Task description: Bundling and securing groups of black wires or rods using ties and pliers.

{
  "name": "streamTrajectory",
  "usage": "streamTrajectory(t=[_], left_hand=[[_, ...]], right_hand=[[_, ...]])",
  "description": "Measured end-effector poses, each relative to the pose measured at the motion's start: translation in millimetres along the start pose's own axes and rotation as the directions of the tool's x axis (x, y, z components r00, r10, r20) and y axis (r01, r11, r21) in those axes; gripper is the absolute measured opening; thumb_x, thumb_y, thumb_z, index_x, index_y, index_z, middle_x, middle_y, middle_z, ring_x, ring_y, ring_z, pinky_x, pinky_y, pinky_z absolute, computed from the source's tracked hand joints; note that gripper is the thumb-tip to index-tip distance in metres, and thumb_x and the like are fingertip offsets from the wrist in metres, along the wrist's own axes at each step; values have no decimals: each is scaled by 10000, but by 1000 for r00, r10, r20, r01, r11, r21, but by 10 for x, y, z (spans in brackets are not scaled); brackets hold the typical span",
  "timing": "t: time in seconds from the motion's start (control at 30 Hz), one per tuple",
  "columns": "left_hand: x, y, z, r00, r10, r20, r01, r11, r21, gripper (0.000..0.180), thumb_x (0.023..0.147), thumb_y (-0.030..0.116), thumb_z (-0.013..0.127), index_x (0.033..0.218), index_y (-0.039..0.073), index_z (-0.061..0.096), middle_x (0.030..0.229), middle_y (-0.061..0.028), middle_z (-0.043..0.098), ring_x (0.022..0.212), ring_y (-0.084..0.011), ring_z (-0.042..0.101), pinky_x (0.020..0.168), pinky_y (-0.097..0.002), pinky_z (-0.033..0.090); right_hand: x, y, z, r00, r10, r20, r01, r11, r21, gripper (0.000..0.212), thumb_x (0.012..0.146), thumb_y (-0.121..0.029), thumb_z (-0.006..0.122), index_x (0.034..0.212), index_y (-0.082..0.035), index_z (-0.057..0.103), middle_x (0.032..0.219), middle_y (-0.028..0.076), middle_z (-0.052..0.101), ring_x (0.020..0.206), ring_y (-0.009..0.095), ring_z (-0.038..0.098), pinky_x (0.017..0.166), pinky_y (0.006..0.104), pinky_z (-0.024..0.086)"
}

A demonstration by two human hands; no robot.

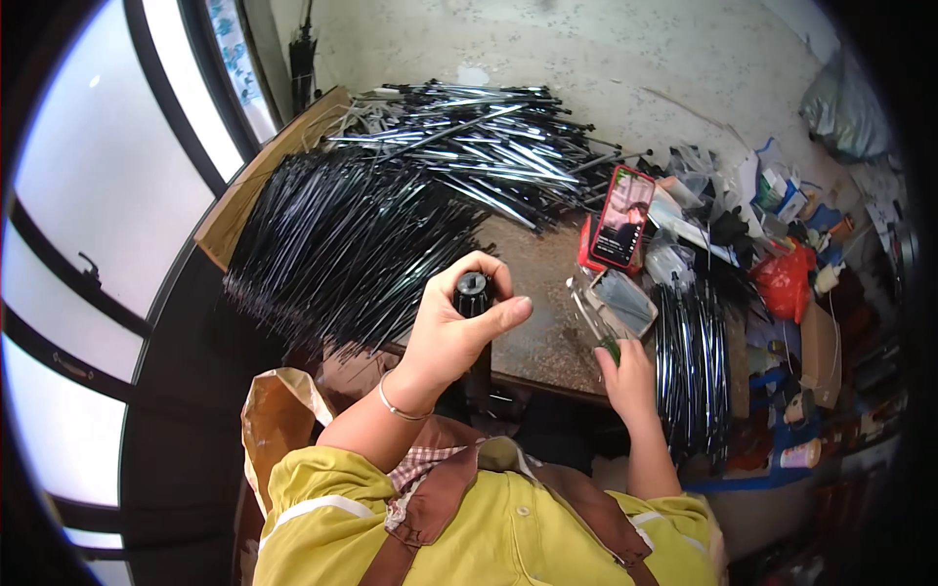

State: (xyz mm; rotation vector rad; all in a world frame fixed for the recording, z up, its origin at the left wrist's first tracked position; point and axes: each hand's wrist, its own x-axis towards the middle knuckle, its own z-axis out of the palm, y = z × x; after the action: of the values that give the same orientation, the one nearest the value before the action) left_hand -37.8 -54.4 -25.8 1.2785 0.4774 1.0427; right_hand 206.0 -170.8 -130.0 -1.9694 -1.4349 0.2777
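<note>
Over the table's front edge, my left hand (445, 322) is wrapped round an upright black umbrella frame (473, 286). Its ribbed round end, with a small hole in the middle, faces up, and a dark length shows below the fist. My right hand (630, 379) is closed on a slim tool with a green grip (612, 348), partly hidden by the fingers. The tool's thin metal part points away from me, beside a shallow tray (625, 301) with a greyish inside. Behind that tray a phone (623, 217) in a red case leans with its screen lit.
A dense bundle of black umbrella ribs (342, 244) covers the table's left side, with a loose pile of shiny ribs (489, 137) behind. Another rib bundle (692, 366) lies right of my right hand. Plastic bags, including a red bag (785, 278), and a cardboard box (821, 354) crowd the right.
</note>
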Motion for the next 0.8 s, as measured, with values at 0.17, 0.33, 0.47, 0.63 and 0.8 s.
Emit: streamTrajectory(t=[0.17,0.33,0.47,0.63,0.8], left_hand=[[65,-26,-105,978,-18,208,10,999,38,191,758,99,699,843,45,536,741,17,512,639,-55,475,576,-205,394],[304,174,-285,973,230,18,-180,805,-565,258,777,153,689,888,71,471,707,16,432,627,-102,437,646,-276,418],[428,33,-24,861,393,-323,-494,500,-711,304,771,179,695,911,85,443,684,4,378,610,-132,414,703,-321,437],[418,-247,-21,836,512,197,-288,716,-636,317,771,210,699,967,92,480,805,-17,504,678,-140,498,776,-381,453],[425,49,61,753,332,569,-339,936,-98,390,735,173,737,1024,38,513,923,-60,587,782,-171,569,818,-354,463]], right_hand=[[-168,404,272,994,14,-111,-68,864,-499,417,814,-332,612,1025,17,526,920,156,516,883,333,528,737,420,432],[-196,441,372,987,-34,-160,-52,860,-507,437,796,-294,631,1083,13,515,1042,172,516,968,349,519,826,449,409],[-76,-13,331,973,-158,-166,164,986,28,398,785,-241,647,1073,-4,510,1018,106,532,1087,318,498,887,434,416],[375,-484,-213,973,230,5,22,-113,993,263,890,-120,527,1138,-36,499,1034,142,608,928,244,622,769,381,548],[368,-920,-487,933,89,-350,275,453,848,165,847,-85,596,1001,-33,569,849,94,655,698,188,650,591,260,528]])
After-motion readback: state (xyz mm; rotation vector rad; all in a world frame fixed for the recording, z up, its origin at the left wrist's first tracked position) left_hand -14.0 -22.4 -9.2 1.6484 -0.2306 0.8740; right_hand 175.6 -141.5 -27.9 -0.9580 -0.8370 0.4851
